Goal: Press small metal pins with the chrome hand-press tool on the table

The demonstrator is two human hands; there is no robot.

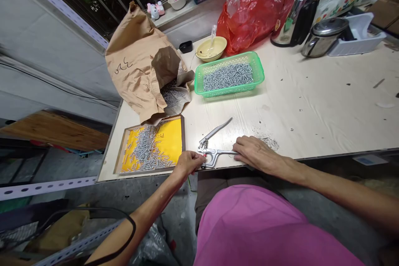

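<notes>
1. While the upper handle of the hand pliers (pixel 222 152) stands spread wide, this round looks only half set up; the tool's at the front edge of the bench (pixel 280 120).
2. Left hand (pixel 187 163) has its fingers bunched at the tool's head, no telling if they're pinching anything. Right hand (pixel 254 153) has its fingers wrapped round the lower handle's end.
3. Loads left, probably: metal pieces (pixel 146 149) heaped in the yellow-lined tray (pixel 183 133), more in the paper bag (pixel 131 77).
4. Green basket (pixel 261 75) holds a big batch too, but can't tell if that's finished stuff.
</notes>
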